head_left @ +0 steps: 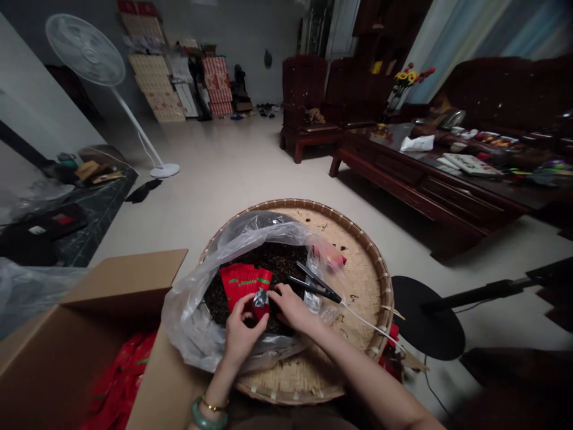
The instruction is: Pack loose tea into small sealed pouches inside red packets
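Observation:
My left hand (246, 325) is closed round a small red packet (260, 310) whose silvery inner side shows. Bent fingers of my right hand (290, 307) touch the packet's right edge; what lies under them is hidden. Both hands are over a large clear plastic bag (188, 334) of dark, dry leaves that look like tea (280, 258). Several flat red packets with green marks (242, 280) lie fanned on the leaves. Just beyond my right hand, a black flat iron (316, 288) with a white cord rests with its jaws apart.
The bag sits on a round woven bamboo tray (376, 257). At left stands an open cardboard box (147, 269) holding red packets (123, 370). A black round stand base (425, 316) is to the right. Farther off are a white fan (165, 171) and a dark wooden table (403, 170).

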`<state>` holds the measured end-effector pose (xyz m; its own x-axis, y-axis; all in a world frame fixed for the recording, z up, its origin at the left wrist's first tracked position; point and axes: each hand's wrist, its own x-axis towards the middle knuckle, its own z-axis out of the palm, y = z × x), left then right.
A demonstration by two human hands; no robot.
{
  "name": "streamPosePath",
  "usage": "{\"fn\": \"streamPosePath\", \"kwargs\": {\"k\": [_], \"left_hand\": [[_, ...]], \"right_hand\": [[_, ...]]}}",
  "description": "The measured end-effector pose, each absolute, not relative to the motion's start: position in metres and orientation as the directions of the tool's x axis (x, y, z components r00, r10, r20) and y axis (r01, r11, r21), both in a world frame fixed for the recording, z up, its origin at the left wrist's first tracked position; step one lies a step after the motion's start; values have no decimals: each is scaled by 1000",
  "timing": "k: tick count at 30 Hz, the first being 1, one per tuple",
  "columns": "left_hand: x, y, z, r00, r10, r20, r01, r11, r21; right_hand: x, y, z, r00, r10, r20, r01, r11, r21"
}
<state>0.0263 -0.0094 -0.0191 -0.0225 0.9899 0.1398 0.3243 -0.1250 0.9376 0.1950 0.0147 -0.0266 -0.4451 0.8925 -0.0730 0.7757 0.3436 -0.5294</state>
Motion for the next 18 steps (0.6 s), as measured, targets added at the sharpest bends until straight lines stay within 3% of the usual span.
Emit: {"fn": "streamPosePath", "kwargs": {"k": [9,18], "left_hand": [[30,-7,-15,-33,993,116,231,-106,967],[26,-5,-16,-67,991,113,239,-94,966]], "right_hand": [[193,20,-28,-507,856,-101,789,413,-456],[193,21,-35,-461,887,-30,699,342,-628]]}}
